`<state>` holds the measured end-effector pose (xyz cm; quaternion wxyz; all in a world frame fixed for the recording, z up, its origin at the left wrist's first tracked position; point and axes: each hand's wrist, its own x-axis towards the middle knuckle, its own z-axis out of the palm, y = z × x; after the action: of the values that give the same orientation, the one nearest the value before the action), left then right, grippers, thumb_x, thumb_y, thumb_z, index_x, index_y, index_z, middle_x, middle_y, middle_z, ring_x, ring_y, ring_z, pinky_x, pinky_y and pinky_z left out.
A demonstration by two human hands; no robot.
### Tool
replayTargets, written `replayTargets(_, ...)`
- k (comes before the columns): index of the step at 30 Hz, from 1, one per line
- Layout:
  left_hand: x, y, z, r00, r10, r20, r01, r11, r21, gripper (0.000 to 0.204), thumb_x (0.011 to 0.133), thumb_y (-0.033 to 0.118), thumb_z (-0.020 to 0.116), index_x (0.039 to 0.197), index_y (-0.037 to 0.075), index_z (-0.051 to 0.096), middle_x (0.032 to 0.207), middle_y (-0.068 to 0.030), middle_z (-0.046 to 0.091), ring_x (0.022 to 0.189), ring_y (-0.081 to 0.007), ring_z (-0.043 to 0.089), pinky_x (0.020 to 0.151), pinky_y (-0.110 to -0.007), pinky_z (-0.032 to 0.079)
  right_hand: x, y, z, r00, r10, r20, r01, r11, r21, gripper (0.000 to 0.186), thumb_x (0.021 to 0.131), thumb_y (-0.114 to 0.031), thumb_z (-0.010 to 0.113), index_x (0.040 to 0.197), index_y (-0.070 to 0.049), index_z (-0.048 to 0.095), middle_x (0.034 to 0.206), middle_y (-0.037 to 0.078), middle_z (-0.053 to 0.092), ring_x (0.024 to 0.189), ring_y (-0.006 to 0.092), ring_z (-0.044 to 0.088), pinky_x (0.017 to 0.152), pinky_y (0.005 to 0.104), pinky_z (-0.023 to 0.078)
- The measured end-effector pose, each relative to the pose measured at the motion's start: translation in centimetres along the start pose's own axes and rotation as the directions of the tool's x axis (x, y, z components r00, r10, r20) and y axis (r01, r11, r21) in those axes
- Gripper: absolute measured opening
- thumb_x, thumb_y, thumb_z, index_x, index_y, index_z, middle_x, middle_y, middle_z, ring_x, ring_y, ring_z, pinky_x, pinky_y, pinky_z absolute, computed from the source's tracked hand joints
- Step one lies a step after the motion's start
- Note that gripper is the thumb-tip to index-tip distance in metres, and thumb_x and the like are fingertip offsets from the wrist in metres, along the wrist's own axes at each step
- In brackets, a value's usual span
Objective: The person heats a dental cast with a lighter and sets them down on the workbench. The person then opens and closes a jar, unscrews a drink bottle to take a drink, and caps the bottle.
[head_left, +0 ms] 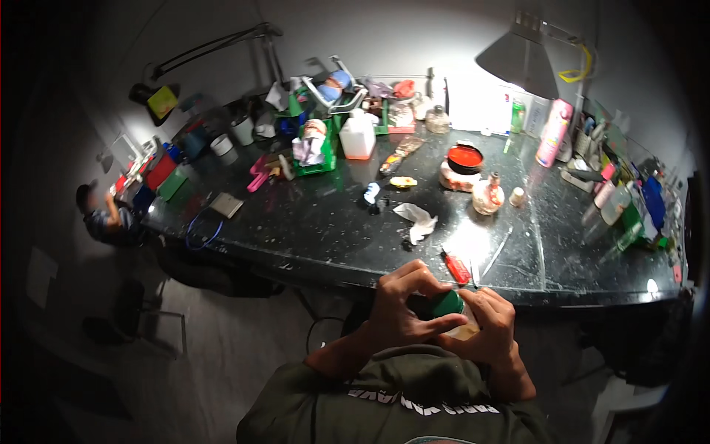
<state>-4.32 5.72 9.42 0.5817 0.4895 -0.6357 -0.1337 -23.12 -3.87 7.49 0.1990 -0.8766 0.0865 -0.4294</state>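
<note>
My left hand [403,311] grips the green lid [447,303] of a small jar with pale amber contents, thumb stretched across its near side. My right hand [492,329] wraps round the body of the same jar [466,325]. Just beyond them on the dark glossy worktop lie a red object [458,268] and a thin white stick [496,254]. A crumpled white tissue [418,220] is farther left.
The worktop [281,222] holds an open red jar [464,158], small bottles [487,196], a white jug [357,139], green trays [314,163] and clutter on the right [636,214], under a lamp [515,59]. Another person [111,222] sits at the far left.
</note>
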Motion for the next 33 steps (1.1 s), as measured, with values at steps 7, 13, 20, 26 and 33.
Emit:
replayTargets(7,0.2,-1.8,0.2,0.982,0.152,0.114,-0.109,0.942,-0.318,0.049,0.077,0.031,0.096,0.113,0.003,0.078,0.099,-0.0113,0.073,0.090,-0.0208,0.070,0.079,-0.033,0.054,-1.4,1.5,-0.6,0.968,0.080,0.236,-0.176,0.890,0.421,0.056,0.063,-0.028,0.096,0.098,0.006,0.071,0.075,0.010,0.064,0.062,0.0177,0.063,0.059,0.0315,0.048)
replayTargets(13,0.3,-1.7,1.1,0.898,0.363,0.250,-0.127,0.756,-0.642,0.052,0.080,0.041,0.091,0.113,0.003,0.079,0.105,-0.0118,0.076,0.096,-0.0251,0.071,0.087,-0.040,0.054,-3.3,2.0,2.0,0.927,-0.124,0.354,-0.336,0.146,0.931,0.054,0.071,-0.019,0.095,0.110,0.010,0.072,0.099,0.017,0.076,0.086,0.0228,0.076,0.075,0.0320,0.058)
replayTargets(20,-0.1,-2.7,1.9,0.893,0.370,0.258,-0.114,0.737,-0.666,0.060,0.079,0.046,0.091,0.119,0.002,0.076,0.110,-0.0144,0.076,0.102,-0.0284,0.072,0.090,-0.042,0.056,-4.1,2.0,1.2,0.884,-0.070,0.462,-0.467,-0.132,0.874,0.060,0.074,-0.016,0.093,0.120,0.011,0.065,0.101,0.021,0.075,0.089,0.0290,0.076,0.078,0.0367,0.062)
replayTargets(26,-0.9,-5.2,-1.5,0.977,0.151,0.151,-0.081,0.917,-0.391,0.051,0.084,0.033,0.086,0.119,-0.002,0.073,0.118,-0.0196,0.072,0.112,-0.0296,0.070,0.099,-0.040,0.053,-0.1,4.9,-6.3,0.939,0.221,0.263,-0.336,0.752,0.567,0.058,0.074,-0.023,0.091,0.119,0.005,0.066,0.095,0.011,0.075,0.087,0.0197,0.074,0.080,0.0350,0.058)
replayTargets(33,-1.9,-3.5,-3.0,0.937,0.091,0.338,0.072,0.894,-0.443,0.017,0.078,0.005,0.086,0.092,0.002,0.079,0.090,-0.0123,0.076,0.082,-0.0214,0.072,0.074,-0.031,0.053,4.2,18.1,-14.3,0.859,0.382,-0.340,-0.367,0.924,0.108,0.045,0.084,-0.015,0.090,0.120,-0.001,0.067,0.101,0.007,0.076,0.091,0.0153,0.072,0.085,0.0325,0.058)
